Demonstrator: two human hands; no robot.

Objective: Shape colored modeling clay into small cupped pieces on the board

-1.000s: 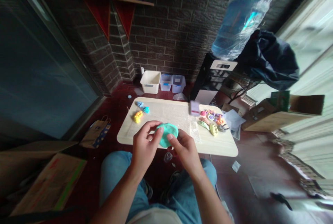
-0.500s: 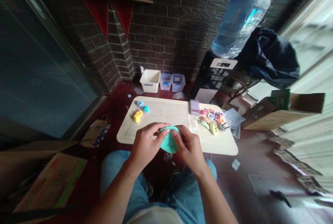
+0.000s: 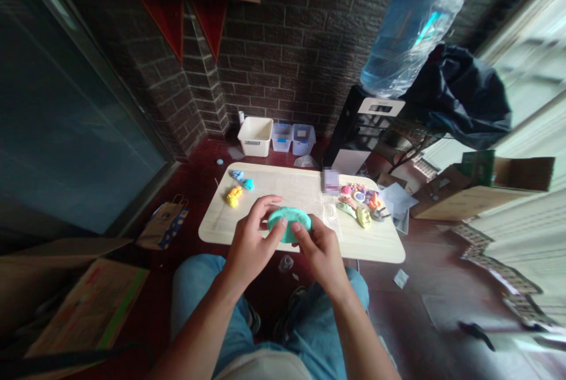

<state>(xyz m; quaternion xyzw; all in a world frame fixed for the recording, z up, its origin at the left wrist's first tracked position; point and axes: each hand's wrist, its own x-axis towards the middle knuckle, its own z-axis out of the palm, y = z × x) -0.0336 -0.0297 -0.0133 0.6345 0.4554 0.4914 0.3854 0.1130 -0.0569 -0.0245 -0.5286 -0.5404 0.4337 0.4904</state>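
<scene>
A flattened disc of teal clay (image 3: pixel 289 219) is held between both hands above the near edge of a low wooden table (image 3: pixel 380 244). My left hand (image 3: pixel 250 244) pinches its left rim with thumb and fingers. My right hand (image 3: pixel 321 250) grips its right and lower rim. On the table's far left lie small yellow (image 3: pixel 233 196) and blue clay pieces (image 3: pixel 243 179). Several colourful clay shapes and cutters (image 3: pixel 360 200) lie at the table's right. A clear textured mat (image 3: pixel 292 188) covers the middle.
A white bin (image 3: pixel 255 136) and two clear boxes (image 3: pixel 293 138) stand against the brick wall. A water dispenser with a blue bottle (image 3: pixel 407 32) is at the right, by cardboard boxes (image 3: pixel 481 191). A paper bag (image 3: pixel 163 227) and flat cardboard (image 3: pixel 84 309) lie left. My knees are under the table's edge.
The teal clay disc has been turned and tilted between my hands, its flat face now more level. Both hands stayed above the table's near edge.
</scene>
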